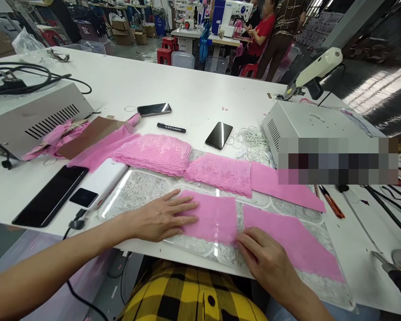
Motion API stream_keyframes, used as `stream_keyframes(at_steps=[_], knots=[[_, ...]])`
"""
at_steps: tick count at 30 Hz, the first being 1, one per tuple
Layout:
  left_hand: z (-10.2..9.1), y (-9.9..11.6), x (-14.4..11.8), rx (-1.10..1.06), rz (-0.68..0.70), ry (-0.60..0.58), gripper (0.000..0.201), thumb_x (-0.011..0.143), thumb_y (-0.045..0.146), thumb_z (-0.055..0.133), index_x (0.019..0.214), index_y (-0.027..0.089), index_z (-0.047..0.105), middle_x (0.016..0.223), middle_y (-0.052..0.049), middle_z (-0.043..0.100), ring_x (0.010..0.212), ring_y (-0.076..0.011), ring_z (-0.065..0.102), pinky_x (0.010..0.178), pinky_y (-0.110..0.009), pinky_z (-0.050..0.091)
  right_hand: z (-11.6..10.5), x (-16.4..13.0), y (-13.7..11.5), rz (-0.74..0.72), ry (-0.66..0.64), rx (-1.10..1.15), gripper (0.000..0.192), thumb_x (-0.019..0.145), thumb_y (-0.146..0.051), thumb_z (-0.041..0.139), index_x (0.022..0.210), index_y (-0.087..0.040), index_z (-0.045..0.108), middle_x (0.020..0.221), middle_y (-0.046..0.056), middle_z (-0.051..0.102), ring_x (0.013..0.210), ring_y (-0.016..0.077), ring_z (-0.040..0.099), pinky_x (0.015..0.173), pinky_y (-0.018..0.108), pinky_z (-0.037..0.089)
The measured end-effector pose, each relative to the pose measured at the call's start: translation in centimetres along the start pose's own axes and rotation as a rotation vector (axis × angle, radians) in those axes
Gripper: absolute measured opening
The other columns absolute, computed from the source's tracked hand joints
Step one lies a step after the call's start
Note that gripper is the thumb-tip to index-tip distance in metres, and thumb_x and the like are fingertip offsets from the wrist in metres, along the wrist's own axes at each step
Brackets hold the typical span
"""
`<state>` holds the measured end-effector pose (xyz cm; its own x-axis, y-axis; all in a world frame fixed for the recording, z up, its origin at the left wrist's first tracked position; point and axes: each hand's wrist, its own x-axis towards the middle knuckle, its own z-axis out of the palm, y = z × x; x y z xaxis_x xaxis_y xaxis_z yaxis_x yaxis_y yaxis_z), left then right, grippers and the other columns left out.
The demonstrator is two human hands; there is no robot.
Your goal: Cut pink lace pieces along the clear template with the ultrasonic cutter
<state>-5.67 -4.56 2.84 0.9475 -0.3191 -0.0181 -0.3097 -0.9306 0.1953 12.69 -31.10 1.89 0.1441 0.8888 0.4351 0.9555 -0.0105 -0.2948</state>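
The pink fabric piece (214,218) lies flat at the near edge of the white worktop (194,96), on a clear plastic template (143,187) laid over pale lace, and both hands are on it: the left hand (162,218) presses down with fingers spread flat on its left edge, holding nothing, while the right hand (265,256) has its fingertips drawn together at the lower right corner, seemingly nipping or smoothing the edge, though I cannot tell whether cloth is actually pinched. Judging by the layout, this piece is placed but not yet fully smoothed; a second pink panel (294,243) beside it to the right already lies flat. The cloth looks thin, matte and slightly sheer; the template is glossy with rounded raised outlines. Just behind sit two scalloped pink lace stacks (153,154), soft and textured, and a plain pink sheet (284,185). Further back are a black marker (171,128), two dark phones (219,134), a tangle of white elastic loops (252,138) and a grey metal box (307,122).
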Motion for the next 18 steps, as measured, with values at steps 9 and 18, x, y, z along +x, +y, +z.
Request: stream_keyframes(at_steps=[9, 18], knots=[[-0.7, -0.3, 0.5, -0.048, 0.006, -0.03, 0.05, 0.097, 0.033, 0.053, 0.146, 0.029, 0.045, 0.158, -0.006, 0.031, 0.148, -0.0255, 0.027, 0.124, -0.048, 0.008, -0.1, 2.2, 2.1, 0.001, 0.045, -0.055, 0.021, 0.092, -0.014, 0.053, 0.108, -0.019, 0.065, 0.09, 0.006, 0.066, 0.079, 0.0141, 0.064, 0.065, 0.023, 0.056], [-1.2, -1.3, 0.7, -0.011, 0.05, -0.044, 0.053, 0.097, 0.036, 0.052, 0.148, 0.03, 0.041, 0.16, -0.005, 0.027, 0.149, -0.0268, 0.024, 0.124, -0.05, 0.006, -0.3, 2.5, 4.3, 0.13, 0.087, -0.135, 0.023, 0.091, -0.016, 0.052, 0.107, -0.02, 0.067, 0.104, 0.008, 0.068, 0.094, 0.0187, 0.065, 0.077, 0.031, 0.059]])
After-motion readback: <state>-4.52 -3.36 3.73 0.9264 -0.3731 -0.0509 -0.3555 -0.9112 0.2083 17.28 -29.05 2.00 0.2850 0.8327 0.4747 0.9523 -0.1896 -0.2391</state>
